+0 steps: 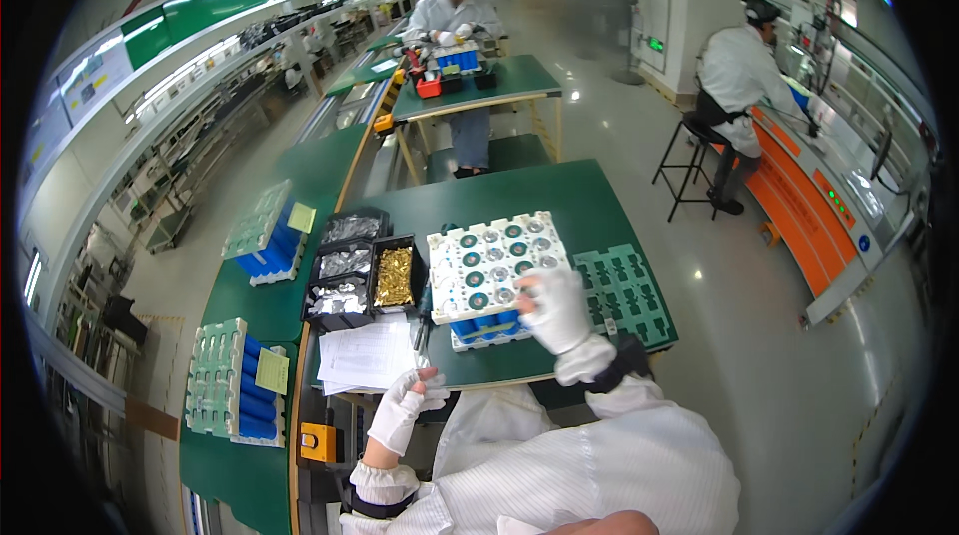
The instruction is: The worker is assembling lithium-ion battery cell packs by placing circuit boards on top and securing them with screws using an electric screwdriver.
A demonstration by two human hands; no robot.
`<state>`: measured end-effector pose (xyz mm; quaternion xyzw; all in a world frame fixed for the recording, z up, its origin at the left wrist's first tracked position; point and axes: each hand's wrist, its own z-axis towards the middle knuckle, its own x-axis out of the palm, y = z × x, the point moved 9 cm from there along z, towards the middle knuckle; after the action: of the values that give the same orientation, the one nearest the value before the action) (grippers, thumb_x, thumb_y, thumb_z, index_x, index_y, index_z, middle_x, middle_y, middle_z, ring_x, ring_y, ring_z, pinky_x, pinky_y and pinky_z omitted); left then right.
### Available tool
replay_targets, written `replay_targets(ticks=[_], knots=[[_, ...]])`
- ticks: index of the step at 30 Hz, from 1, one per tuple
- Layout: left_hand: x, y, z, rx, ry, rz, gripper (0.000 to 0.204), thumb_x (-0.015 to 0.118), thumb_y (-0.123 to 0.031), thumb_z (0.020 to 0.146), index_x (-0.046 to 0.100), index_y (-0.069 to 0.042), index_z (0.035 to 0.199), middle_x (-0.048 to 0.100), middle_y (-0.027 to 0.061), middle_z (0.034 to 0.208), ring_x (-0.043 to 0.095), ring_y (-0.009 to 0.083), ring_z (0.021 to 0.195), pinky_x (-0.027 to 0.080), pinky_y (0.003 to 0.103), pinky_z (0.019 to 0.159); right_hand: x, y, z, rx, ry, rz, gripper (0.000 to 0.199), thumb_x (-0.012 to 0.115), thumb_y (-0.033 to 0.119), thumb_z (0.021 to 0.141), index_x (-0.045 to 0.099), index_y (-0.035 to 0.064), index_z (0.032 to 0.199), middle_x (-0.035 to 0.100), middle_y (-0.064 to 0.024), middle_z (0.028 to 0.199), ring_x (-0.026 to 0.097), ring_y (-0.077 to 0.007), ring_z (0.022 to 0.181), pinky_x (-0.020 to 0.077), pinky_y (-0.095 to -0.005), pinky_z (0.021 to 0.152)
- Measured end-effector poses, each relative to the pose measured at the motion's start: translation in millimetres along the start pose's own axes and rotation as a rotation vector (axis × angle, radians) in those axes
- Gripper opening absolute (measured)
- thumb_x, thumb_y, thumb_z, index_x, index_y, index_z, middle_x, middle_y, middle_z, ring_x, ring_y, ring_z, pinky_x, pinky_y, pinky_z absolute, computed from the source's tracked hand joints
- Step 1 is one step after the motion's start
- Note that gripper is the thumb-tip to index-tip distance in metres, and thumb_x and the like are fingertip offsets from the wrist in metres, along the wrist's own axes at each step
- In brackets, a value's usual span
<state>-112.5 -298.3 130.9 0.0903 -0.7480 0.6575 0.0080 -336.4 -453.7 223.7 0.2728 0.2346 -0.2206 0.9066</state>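
Observation:
A battery pack of blue cylindrical cells stands upright before me, capped by a white plastic cell holder with rows of round openings. Some openings show dark green rings, others bare metallic ends. My right hand, in a white glove with bare fingertips, is over the holder's near right corner. Its fingers are curled together at the top face; what they pinch, if anything, is hidden. My left hand, gloved likewise, hovers off the table's front edge near white paper sheets. Its fingertips are pinched around something small and shiny, too unclear to name.
Black bins hold silvery parts and brass-coloured parts, left of the pack. A green tray with cutouts lies right. Two more packs stand on the left bench, beside a yellow switch box. Co-workers are beyond.

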Motion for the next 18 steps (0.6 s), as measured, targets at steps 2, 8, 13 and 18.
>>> replay_targets(ticks=[2, 8, 13, 18], knots=[[-13, 2, -4, -0.007, -0.046, 0.003, 0.071, 0.061, -0.049, 0.091, 0.046, 0.008, 0.131, 0.061, 0.0179, 0.116, 0.064, 0.0247, 0.100, 0.052, 0.034, 0.088, -38, -48, 4, 0.213, -0.199, 0.001, 0.015, 0.067, 0.013, 0.076, 0.066, 0.0081, 0.090, 0.064, -0.0112, 0.088, 0.060, -0.0336, 0.083, 0.0469, -0.0443, 0.075], [-35, -6, 5, -0.001, -0.073, 0.006, 0.060, 0.058, -0.044, 0.094, 0.051, 0.005, 0.128, 0.063, 0.0155, 0.116, 0.064, 0.0221, 0.100, 0.051, 0.033, 0.088, -49, -302, -57, 0.868, 0.156, -0.658, 0.034, 0.068, 0.032, 0.083, 0.064, 0.0086, 0.108, 0.065, -0.0157, 0.113, 0.060, -0.0353, 0.107, 0.0487, -0.0450, 0.091], [-45, 0, 36, -0.021, -0.012, -0.088, 0.053, 0.057, -0.041, 0.096, 0.052, 0.000, 0.128, 0.062, 0.0083, 0.114, 0.062, 0.0176, 0.101, 0.050, 0.028, 0.085, -55, -416, -143, 1.010, 0.354, -0.561, 0.056, 0.049, 0.051, 0.091, 0.065, 0.0008, 0.109, 0.061, -0.0263, 0.116, 0.055, -0.0431, 0.114, 0.0444, -0.0474, 0.095], [-60, -5, 43, -0.078, -0.060, -0.058, 0.051, 0.052, -0.041, 0.098, 0.051, -0.001, 0.130, 0.062, 0.0089, 0.117, 0.061, 0.0154, 0.102, 0.049, 0.026, 0.081, -68, -370, -104, 0.947, 0.352, -0.687, 0.033, 0.059, 0.034, 0.088, 0.069, 0.0031, 0.088, 0.068, -0.0211, 0.091, 0.065, -0.0379, 0.088, 0.0506, -0.0445, 0.076]])
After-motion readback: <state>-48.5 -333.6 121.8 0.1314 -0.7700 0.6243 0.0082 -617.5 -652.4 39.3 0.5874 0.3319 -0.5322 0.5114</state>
